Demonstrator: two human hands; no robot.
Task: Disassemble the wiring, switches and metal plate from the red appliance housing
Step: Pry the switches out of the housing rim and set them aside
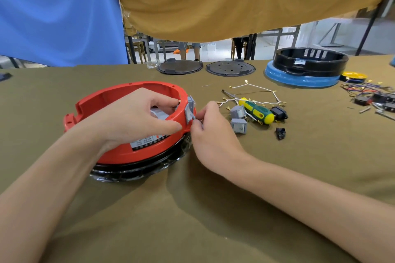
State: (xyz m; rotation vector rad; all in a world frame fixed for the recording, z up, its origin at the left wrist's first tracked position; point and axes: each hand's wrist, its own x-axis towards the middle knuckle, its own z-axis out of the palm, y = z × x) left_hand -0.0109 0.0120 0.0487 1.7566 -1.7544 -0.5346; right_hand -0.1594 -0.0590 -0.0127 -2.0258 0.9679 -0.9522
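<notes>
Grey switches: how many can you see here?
3. One grey switch sits in the red housing wall, pinched by the right hand. Two loose switches lie by the screwdriver. Others may hide in the far wire pile.

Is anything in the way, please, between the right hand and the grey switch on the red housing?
No: the right hand already pinches the grey switch on the red housing; nothing visible lies between them.
</notes>
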